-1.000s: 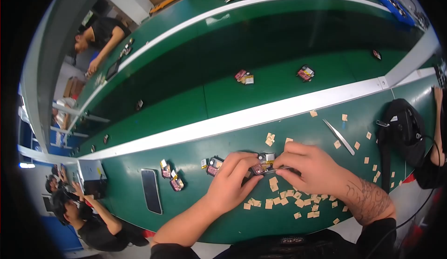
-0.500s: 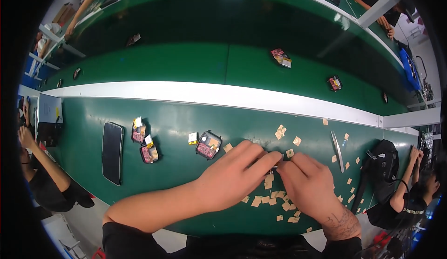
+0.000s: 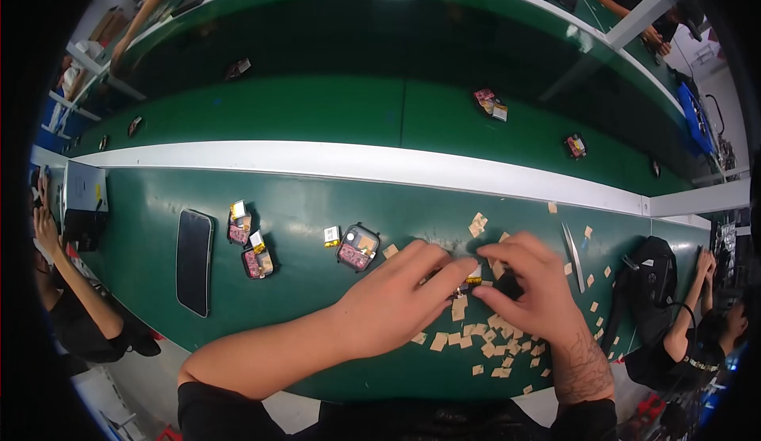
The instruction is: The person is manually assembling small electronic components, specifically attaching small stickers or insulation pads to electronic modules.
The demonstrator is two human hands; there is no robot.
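My left hand [image 3: 408, 286] is closed around a small device with a silver-and-yellow battery [image 3: 474, 274]; most of it is hidden behind the fingers. My right hand [image 3: 533, 282] is just right of it, thumb and fingers apart, with nothing visible between them. Tan square pads [image 3: 495, 338] lie scattered under and around the right hand. Left of my left hand is an open device case [image 3: 357, 248] with a pink circuit board, a loose battery [image 3: 331, 236] beside it. Two similar open cases [image 3: 258, 263] with batteries sit farther left.
A black smartphone [image 3: 195, 263] lies on the green table at left. Tweezers [image 3: 573, 257] and a black bag [image 3: 652, 290] are at right. Beyond a white rail [image 3: 357, 161], a green belt carries several devices [image 3: 491, 104]. Other people work on both sides and across.
My right hand's thumb and fingers have spread and come away from my left fingertips, baring the silver-and-yellow battery. On the belt, the devices have shifted slightly right.
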